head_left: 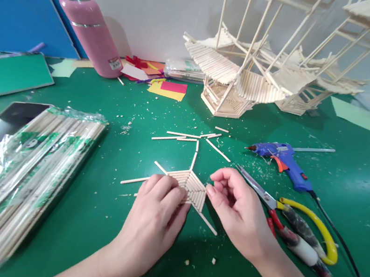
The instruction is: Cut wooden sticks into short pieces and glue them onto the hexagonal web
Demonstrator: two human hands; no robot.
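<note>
main hazard, in my judgement: the stick panel (197, 187), located on the green table (82, 244) between the two hands, is built of thin pieces, and uneven pressure from above could crack a joint or skew its rows. its projecting sticks (206, 223) could catch a finger and lever the frame out of line. the scissors (263, 192) lie with blades just beside the right hand (236, 201); a careless outward sweep could nick it. the glue gun (276, 153) lies beyond them; whether its nozzle is hot cannot be told. hand condition: the left hand (157, 209) covers the panel's left part, fingers bent and touching it, any grip underneath hidden. the right hand is at the right edge, thumb and forefinger narrowly parted; whether they pinch a piece cannot be told.
</note>
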